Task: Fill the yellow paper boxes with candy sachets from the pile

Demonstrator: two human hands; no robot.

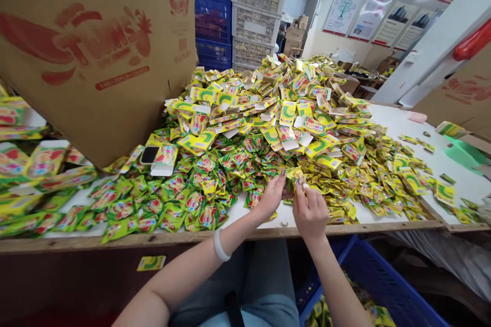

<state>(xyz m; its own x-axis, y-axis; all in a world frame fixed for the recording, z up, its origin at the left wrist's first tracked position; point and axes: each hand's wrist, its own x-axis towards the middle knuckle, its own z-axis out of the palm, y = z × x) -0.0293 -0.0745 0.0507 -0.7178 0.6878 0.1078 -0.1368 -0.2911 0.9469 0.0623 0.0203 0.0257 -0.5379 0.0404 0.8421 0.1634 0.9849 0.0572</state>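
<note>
My left hand (273,195) and my right hand (311,210) meet over the table's front edge, both closed on a small yellow packet (294,173). Fingers cover much of it, so whether it is a pouch or a flat carton is unclear. Green sachets with red fruit prints (169,209) lie to the left of my hands. On the right spreads a pile of yellow sachets (368,191). Behind them rises a heap of small yellow cartons (268,107), several with white flaps sticking out.
A large cardboard box (95,25) stands at the left, with a dark phone-like object (149,155) near its base. Below the table at right is a blue crate (383,271) holding packets. Stacked white crates (255,10) rise at the back. A carton (151,263) lies below the table edge.
</note>
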